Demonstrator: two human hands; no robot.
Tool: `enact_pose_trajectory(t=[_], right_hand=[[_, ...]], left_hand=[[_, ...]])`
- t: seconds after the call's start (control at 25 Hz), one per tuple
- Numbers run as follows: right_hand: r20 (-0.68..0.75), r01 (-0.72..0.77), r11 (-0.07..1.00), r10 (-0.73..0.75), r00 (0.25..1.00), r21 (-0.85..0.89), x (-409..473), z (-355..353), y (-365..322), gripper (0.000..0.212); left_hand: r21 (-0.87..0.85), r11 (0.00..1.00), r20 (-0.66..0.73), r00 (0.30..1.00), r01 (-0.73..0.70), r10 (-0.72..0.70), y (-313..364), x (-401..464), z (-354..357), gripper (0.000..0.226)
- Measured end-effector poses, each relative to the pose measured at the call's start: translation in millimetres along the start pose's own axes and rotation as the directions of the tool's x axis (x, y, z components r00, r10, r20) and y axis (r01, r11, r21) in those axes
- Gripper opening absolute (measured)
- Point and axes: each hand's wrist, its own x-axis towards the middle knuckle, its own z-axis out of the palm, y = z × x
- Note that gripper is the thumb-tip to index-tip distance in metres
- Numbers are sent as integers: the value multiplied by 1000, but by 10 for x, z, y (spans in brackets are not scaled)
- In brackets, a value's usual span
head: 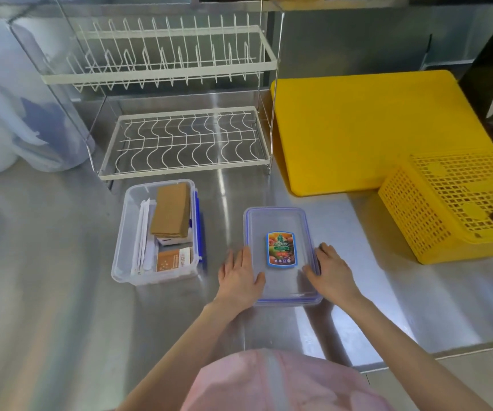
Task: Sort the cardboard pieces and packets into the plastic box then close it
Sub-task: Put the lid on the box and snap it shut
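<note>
A clear plastic box (120, 256) stands open on the steel counter. Inside it lie brown cardboard pieces (170, 210), white packets (144, 238) and an orange packet (173, 259). Its clear lid (281, 221), blue-trimmed with a colourful sticker, lies flat on the counter to the right of the box. My left hand (241, 275) rests on the lid's left edge and my right hand (329, 269) on its right edge, fingers spread, both touching the lid. Whether the lid is lifted off the counter I cannot tell.
A white wire dish rack (180, 143) stands behind the box. A yellow cutting board (372, 129) and a yellow mesh basket (458, 203) sit at the right. Plastic-wrapped white items (8, 114) are at the far left. The counter's front edge runs at lower right.
</note>
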Motion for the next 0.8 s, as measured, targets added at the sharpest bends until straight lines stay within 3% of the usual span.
enact_pose_trajectory(t=[0.24,0.4,0.48,0.6,0.8], right_hand=[[-15,-26,972,30,999,232,-60,32,-104,45],[-99,-8,927,48,994,374,-102,-61,-346,40],[-128,30,898,29,991,438,-119,-126,-498,37],[-147,88,871,-18,989,484,-140,-168,-755,36],[-161,154,830,-78,984,536,-219,-72,-1258,36]], left_hand=[[-126,992,-46,999,-16,10,-59,-27,18,64],[-220,970,-178,982,-105,65,-96,-102,-125,58],[-264,950,-265,960,-165,93,-120,-170,-236,55],[-376,914,-385,923,-151,-6,-195,-324,-419,58],[-401,893,-544,837,-204,-53,-495,-470,-815,55]])
